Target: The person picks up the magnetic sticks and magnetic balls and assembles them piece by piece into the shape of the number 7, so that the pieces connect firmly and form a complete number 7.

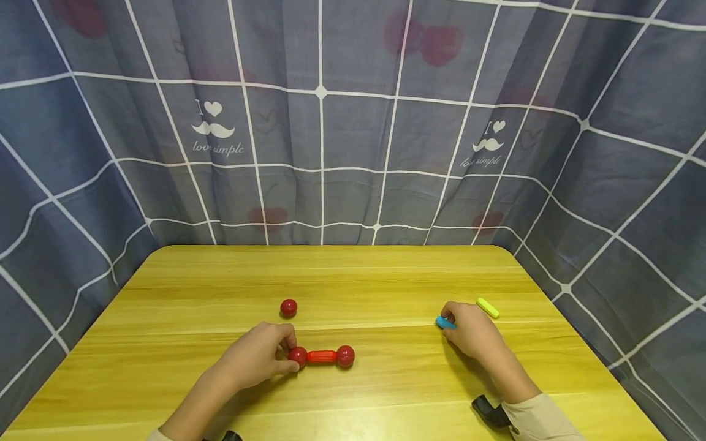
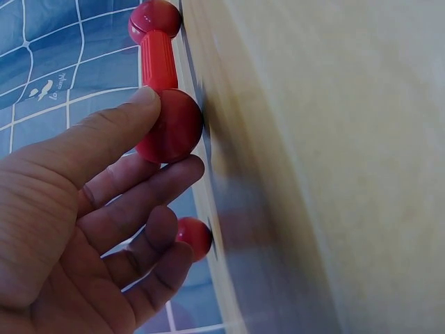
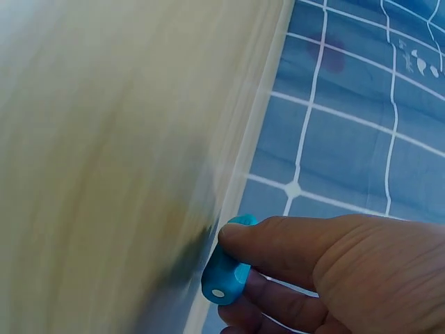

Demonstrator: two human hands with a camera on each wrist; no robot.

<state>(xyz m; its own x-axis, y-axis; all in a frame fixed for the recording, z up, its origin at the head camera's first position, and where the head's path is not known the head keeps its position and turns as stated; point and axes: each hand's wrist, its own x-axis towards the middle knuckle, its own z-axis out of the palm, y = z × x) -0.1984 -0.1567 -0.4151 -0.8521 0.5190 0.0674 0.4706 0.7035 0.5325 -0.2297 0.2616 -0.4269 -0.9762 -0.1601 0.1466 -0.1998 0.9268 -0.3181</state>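
Observation:
In the head view my left hand [image 1: 258, 357] holds one end ball [image 1: 298, 356] of a red dumbbell-like toy piece between thumb and fingers. A ribbed red rod [image 1: 322, 356] joins that ball to a second red ball [image 1: 345, 356] on the right. The left wrist view shows the thumb on the held ball [image 2: 174, 129], near the rod. Farther right, my right hand [image 1: 475, 329] pinches a short blue rod [image 1: 444, 322]. Seen in the right wrist view, the blue rod [image 3: 227, 273] has a small pale dot on its end; the thumb lies on it.
A loose red ball [image 1: 288, 308] sits beyond my left hand. Just past my right hand lies a yellow-green rod [image 1: 488, 307]. The wooden table [image 1: 353, 278] ends at a grey-blue checked curtain [image 1: 347, 196], which also hangs along both sides.

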